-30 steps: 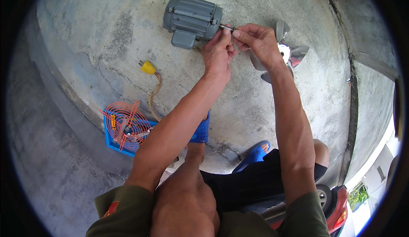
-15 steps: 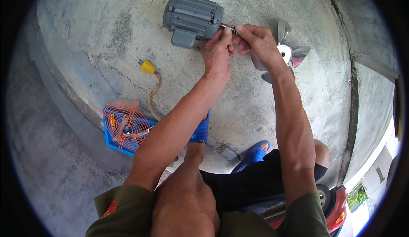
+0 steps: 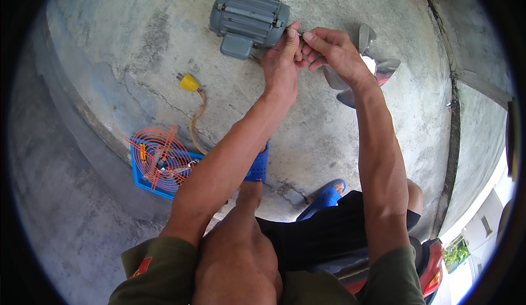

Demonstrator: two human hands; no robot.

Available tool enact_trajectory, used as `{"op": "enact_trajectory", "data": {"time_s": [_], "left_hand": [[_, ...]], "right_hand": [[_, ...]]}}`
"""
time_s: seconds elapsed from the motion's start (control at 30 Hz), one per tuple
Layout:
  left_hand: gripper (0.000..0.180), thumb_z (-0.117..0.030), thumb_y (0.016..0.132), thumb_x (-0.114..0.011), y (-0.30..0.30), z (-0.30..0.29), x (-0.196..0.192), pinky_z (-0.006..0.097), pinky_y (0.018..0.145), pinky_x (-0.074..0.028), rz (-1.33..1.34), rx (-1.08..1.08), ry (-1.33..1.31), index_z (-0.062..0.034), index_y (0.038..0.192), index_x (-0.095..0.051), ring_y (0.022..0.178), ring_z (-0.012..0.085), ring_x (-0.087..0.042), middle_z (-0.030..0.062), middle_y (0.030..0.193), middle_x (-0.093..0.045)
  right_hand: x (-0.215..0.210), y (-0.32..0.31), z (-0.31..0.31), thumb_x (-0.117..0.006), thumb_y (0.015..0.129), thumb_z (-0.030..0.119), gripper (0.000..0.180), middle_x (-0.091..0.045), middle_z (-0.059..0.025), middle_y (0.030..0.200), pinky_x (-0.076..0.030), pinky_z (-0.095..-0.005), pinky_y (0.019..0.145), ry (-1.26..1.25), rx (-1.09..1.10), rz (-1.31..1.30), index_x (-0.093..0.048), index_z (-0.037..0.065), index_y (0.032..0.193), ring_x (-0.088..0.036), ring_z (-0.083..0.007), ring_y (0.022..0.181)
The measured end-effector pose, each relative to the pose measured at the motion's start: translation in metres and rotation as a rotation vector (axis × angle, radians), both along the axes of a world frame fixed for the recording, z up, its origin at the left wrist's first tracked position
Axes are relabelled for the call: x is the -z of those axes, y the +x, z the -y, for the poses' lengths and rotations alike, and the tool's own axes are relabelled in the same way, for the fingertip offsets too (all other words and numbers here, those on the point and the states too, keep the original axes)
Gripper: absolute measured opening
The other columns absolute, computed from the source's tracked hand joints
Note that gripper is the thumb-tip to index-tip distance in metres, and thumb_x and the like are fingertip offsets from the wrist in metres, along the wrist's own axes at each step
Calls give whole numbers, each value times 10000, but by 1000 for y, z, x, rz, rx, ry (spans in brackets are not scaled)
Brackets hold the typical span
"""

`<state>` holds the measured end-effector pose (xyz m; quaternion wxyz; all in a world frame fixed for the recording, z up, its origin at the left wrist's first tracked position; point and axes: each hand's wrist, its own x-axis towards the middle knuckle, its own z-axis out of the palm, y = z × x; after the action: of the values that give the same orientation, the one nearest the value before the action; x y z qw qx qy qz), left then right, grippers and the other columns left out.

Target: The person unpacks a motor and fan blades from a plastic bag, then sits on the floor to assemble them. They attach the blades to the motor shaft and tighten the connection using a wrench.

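A grey electric motor (image 3: 249,17) with a ribbed casing lies on the concrete floor, its shaft pointing right. Thumb and fingers of my left hand (image 3: 283,55) are closed around that shaft, hiding most of it. At the shaft's outer end my right hand (image 3: 335,55) pinches with thumb and forefinger; whatever small part may be between them is too hidden to name. Just behind the right wrist lies a metal fan blade (image 3: 387,66) with a pale hub, partly covered by the hand and forearm.
A yellow plug (image 3: 189,82) on a tan cord (image 3: 197,117) lies left of my arms. Below it, an orange wire fan guard (image 3: 160,160) rests on a blue basket (image 3: 143,183) with tools. My feet wear blue sandals (image 3: 324,200). A red car (image 3: 432,269) stands lower right.
My left thumb and fingers have shifted up over the shaft, covering more of it. The right hand stays at the shaft's end, its fingers slightly moved. The view has shifted a little.
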<state>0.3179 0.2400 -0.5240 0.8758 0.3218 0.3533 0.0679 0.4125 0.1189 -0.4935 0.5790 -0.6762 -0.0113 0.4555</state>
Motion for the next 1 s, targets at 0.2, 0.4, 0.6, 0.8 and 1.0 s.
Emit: {"op": "enact_trajectory", "data": {"time_s": [0.2,0.4,0.6,0.8,1.0], "left_hand": [[266,-326,1066,-733,10,4,-3,232,608,-396,-93,-21,93,-84,1167,-781,677,23,-478,-106,793,-605],[282,-390,1016,-794,12,4,-8,227,635,-371,-246,-10,120,-132,1130,-784,705,25,-470,-114,816,-615],[275,-396,1007,-804,8,-3,-6,228,637,-372,-193,38,43,-138,1101,-784,691,24,-450,-121,740,-525],[250,-387,982,-832,7,-4,-5,225,612,-370,-185,35,34,-152,1053,-782,672,18,-447,-122,739,-541],[243,-376,1014,-797,7,-5,-3,221,625,-367,-167,47,25,-149,1102,-783,667,22,-439,-119,723,-508]], "right_hand": [[7,2,2,-766,1034,213,238,-737,-41,880,-576,-296,737,-51,-32,224,-773,-17,1092,-669,-116,787],[5,-10,-1,-806,994,150,235,-762,-42,912,-569,-312,784,-182,-92,760,-783,-9,1166,-682,-139,828],[-5,-11,0,-842,956,150,275,-777,-33,987,-584,-320,846,-138,65,318,-784,8,1184,-704,-136,904],[3,-14,2,-756,1034,310,361,-787,-66,1036,-587,-321,838,-131,3,539,-767,-4,1212,-711,-143,917],[-13,-11,-7,-829,961,180,292,-770,-54,991,-579,-308,837,-113,82,213,-761,-4,1178,-697,-126,908]]}}
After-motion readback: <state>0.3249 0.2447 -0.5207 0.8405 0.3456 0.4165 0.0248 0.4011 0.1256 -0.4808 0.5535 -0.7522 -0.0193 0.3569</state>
